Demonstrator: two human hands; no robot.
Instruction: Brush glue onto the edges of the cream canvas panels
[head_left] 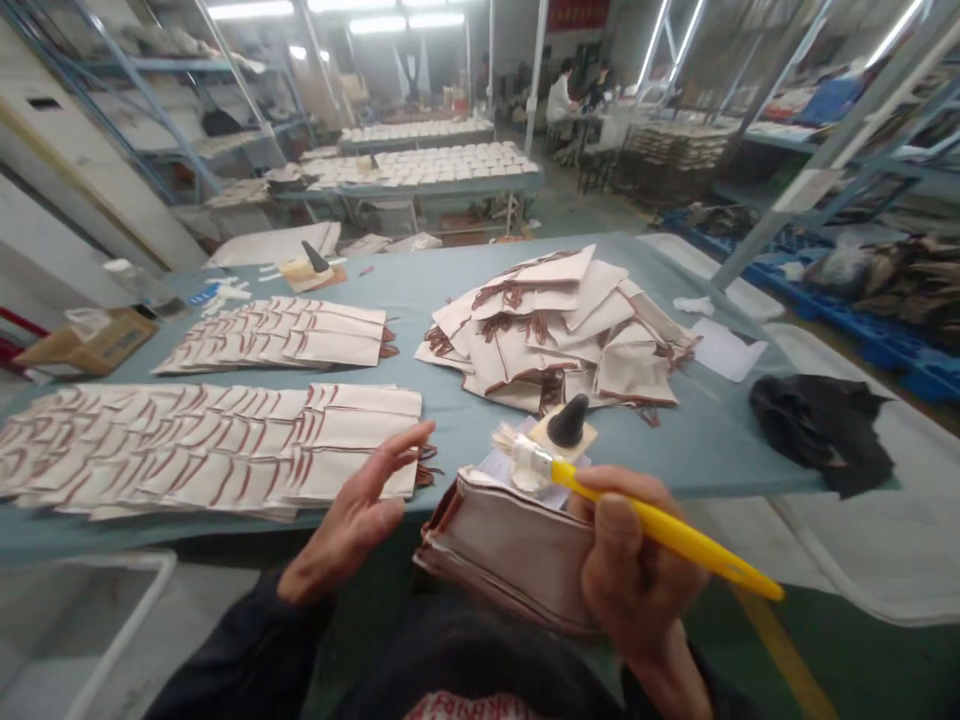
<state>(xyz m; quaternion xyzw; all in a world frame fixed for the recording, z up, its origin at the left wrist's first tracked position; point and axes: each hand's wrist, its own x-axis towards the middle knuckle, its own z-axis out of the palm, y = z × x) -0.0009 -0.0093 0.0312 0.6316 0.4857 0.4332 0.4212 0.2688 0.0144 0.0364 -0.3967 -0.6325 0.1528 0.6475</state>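
A yellow-handled brush (pixel 675 530) is gripped in my right hand (pixel 637 565), its pale bristles pointing left over a white sheet (pixel 499 465). Below the brush, a stack of beige fabric pieces with brown edges (pixel 517 550) stands at the table's front edge, against my right hand. My left hand (pixel 360 510) is open, fingers apart, left of that stack and beside the overlapping rows of beige pieces (pixel 247 445). A black cone (pixel 568 422) stands on a small light block just behind the brush.
A loose heap of beige pieces (pixel 555 330) lies at the table's middle. Further left are another row of pieces (pixel 285 335), a cardboard box (pixel 94 340) and a second black cone (pixel 315 257). Black cloth (pixel 821 425) lies at the right. People sit in the background.
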